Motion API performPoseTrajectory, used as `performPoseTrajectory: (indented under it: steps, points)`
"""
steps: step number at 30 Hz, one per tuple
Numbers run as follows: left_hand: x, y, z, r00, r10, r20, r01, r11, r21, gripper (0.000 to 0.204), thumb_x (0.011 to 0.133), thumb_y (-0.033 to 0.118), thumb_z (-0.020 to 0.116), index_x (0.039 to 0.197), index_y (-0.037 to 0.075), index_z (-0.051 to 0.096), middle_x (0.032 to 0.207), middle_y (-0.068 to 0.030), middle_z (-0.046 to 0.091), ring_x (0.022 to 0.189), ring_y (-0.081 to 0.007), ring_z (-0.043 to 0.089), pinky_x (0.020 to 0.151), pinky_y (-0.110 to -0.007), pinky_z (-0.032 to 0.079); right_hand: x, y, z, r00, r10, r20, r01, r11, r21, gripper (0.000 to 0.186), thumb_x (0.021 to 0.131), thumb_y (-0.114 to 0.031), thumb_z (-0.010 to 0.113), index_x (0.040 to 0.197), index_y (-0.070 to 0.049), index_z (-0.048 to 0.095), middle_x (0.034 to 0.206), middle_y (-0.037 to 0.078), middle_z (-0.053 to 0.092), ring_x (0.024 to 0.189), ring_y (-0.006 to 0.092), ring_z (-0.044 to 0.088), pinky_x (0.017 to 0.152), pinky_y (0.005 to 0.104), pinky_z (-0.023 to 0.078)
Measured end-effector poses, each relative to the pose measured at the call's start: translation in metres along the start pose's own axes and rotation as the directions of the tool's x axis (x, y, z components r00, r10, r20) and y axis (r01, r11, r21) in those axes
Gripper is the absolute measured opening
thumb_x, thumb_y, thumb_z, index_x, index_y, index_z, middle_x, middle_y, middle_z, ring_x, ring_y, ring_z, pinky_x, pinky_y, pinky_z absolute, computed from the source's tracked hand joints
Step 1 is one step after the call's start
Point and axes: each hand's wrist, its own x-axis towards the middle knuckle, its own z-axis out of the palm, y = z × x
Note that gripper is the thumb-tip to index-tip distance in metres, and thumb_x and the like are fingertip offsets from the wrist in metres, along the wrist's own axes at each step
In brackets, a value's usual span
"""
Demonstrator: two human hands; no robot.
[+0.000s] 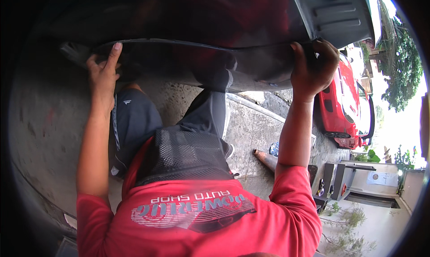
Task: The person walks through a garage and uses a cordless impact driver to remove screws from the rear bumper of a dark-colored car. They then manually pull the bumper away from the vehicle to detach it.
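Observation:
A glossy black car bumper [179, 64] stretches across the upper part of the view, with a long seam along its top edge. Above that seam is dark car bodywork [201, 15]. My left hand [104, 73] grips the bumper near its left end, thumb pointing up at the seam and fingers curled, partly hidden. At the other end, my right hand [315, 71] is closed around the upper edge, its thumb on the near side and its fingertips hidden behind. A grey ribbed panel [338, 17] sits just above my right hand.
My bent legs in dark trousers [139, 111] are below the bumper. On the concrete ground [246, 136] lies a worn cone-shaped object [266, 160], near a small blue item [274, 148]. A red car [342, 100] stands at the right, beyond my right forearm.

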Motion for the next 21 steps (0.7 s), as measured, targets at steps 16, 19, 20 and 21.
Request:
performPoseTrajectory:
  steps: [16, 19, 20, 21]
  points:
    - [-0.113, 0.053, 0.172, 0.235, 0.854, 0.464, -0.972, 0.212, 0.101, 0.048, 0.085, 0.021, 0.08, 0.126, 0.0, 0.067, 0.122, -0.0149, 0.068, 0.113, -0.0342, 0.061, 0.098, -0.041, 0.052, 0.0, -0.034, -0.012, 0.93, 0.327, 0.165, -0.366, 0.815, 0.449, 0.038, 0.085, 0.009, 0.053, 0.121, 0.005, 0.063, 0.111, 0.009, 0.069, 0.105, 0.0155, 0.065, 0.097, 0.03, 0.051]
    - [-0.119, 0.061, 0.18, 0.323, 0.777, 0.541, -0.946, 0.243, 0.215, 0.039, 0.09, 0.023, 0.075, 0.12, 0.0, 0.07, 0.112, -0.0148, 0.072, 0.111, -0.0334, 0.064, 0.096, -0.042, 0.053, 0.005, -0.03, -0.025, 0.918, 0.292, 0.268, -0.378, 0.851, 0.365, 0.034, 0.089, 0.006, 0.056, 0.122, 0.004, 0.064, 0.115, 0.009, 0.069, 0.107, 0.0155, 0.064, 0.098, 0.0309, 0.05]
    - [-0.12, 0.065, 0.181, 0.352, 0.75, 0.56, -0.936, 0.27, 0.227, 0.036, 0.093, 0.024, 0.073, 0.12, 0.0, 0.07, 0.107, -0.015, 0.073, 0.108, -0.0335, 0.066, 0.095, -0.042, 0.054, 0.008, -0.033, -0.031, 0.908, 0.283, 0.309, -0.38, 0.867, 0.322, 0.032, 0.091, 0.005, 0.057, 0.123, 0.004, 0.064, 0.117, 0.009, 0.069, 0.107, 0.0155, 0.064, 0.099, 0.0311, 0.05]
    - [-0.119, 0.069, 0.181, 0.387, 0.716, 0.582, -0.922, 0.296, 0.249, 0.035, 0.095, 0.025, 0.07, 0.119, 0.0, 0.07, 0.103, -0.0153, 0.074, 0.104, -0.0336, 0.068, 0.093, -0.042, 0.055, 0.014, -0.041, -0.033, 0.898, 0.263, 0.353, -0.359, 0.902, 0.239, 0.034, 0.087, 0.001, 0.06, 0.121, 0.002, 0.066, 0.116, 0.011, 0.067, 0.107, 0.023, 0.063, 0.097, 0.0351, 0.05]
